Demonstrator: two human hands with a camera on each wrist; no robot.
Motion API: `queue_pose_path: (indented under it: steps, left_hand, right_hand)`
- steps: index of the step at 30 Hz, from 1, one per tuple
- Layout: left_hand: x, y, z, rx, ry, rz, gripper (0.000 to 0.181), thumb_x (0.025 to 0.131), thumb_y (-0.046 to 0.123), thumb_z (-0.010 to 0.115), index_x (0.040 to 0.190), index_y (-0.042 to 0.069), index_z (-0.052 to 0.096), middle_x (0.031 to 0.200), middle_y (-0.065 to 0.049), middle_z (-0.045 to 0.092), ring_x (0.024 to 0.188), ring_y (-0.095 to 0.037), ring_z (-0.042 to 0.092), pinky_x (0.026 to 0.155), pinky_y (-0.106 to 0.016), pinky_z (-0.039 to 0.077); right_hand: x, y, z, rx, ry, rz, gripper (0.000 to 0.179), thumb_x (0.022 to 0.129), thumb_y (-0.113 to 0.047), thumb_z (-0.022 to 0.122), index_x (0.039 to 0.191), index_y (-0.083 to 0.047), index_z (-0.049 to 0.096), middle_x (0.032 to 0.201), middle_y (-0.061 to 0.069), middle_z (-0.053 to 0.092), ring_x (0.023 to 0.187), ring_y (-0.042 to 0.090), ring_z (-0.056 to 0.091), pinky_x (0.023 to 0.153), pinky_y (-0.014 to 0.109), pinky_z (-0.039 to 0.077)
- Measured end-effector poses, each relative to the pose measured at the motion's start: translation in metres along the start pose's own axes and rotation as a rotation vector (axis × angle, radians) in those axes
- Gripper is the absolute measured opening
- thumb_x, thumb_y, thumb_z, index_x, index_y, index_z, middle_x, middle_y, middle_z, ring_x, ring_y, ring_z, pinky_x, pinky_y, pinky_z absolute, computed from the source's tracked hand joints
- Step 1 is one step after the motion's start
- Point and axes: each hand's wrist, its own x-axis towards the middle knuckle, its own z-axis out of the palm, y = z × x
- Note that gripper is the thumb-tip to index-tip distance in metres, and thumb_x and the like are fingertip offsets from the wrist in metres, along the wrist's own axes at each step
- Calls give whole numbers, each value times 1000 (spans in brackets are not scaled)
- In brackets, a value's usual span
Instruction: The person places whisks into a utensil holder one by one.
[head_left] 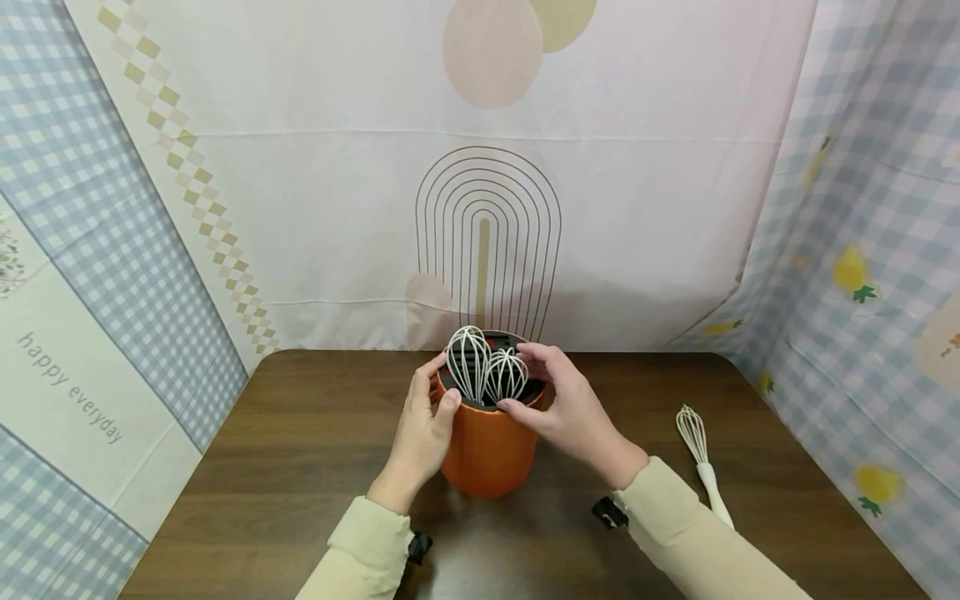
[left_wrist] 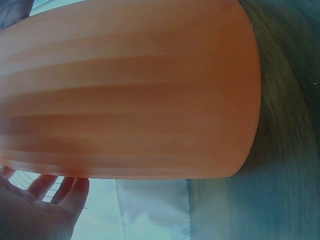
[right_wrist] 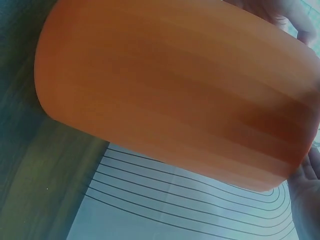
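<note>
An orange pot (head_left: 487,458) with a black slotted insert (head_left: 534,390) stands upright on the table. Two whisks poke up out of it, wire heads on top: a larger whisk (head_left: 468,367) and a smaller rounder whisk (head_left: 507,377). On the pot's left side my left hand (head_left: 420,429) grips the rim, its thumb at the front edge. My right hand (head_left: 573,408) holds the rim from the right, thumb in front and fingers behind. The pot's ribbed wall (left_wrist: 150,95) fills most of both wrist views. The whisks' lower parts are hidden inside.
A third whisk (head_left: 703,462) with a white handle lies on the brown wooden table (head_left: 315,450), right of the pot and partly behind the right sleeve (head_left: 667,500). A printed cloth (head_left: 337,217) hangs behind the table, with checked cloths at both sides.
</note>
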Motion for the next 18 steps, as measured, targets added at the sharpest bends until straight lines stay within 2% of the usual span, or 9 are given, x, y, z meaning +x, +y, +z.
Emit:
queue_pose_path:
  steps: [4,9,13,18]
  left_hand:
    - [0,0,0,2,-2,-6,52,97,33,50,146,27,35,138,-14,44,113,-24,50,97,-46,44]
    - [0,0,-2,-2,-2,-15,53,97,33,50,147,27,34,138,-11,43,113,-25,49,97,-47,44]
    - [1,1,-2,-6,0,-21,53,97,34,50,147,28,34,137,-8,44,112,-24,49,95,-46,45]
    - [1,0,0,-11,-4,-26,52,97,36,49,146,29,34,136,-9,44,111,-22,50,94,-45,46]
  right_hand:
    - [-2,2,0,-16,10,-8,71,74,-17,84,133,-5,47,119,2,57,110,16,58,94,31,47]
    - [-4,2,-5,-18,34,-22,71,72,-19,86,131,-5,50,118,4,60,108,19,59,91,33,48]
    - [-10,4,-14,-46,44,-10,71,73,-21,86,133,-8,50,118,6,60,109,22,57,92,33,48]
    - [-23,14,-29,-119,61,31,75,72,-25,86,136,-15,49,120,4,60,110,19,57,94,33,47]
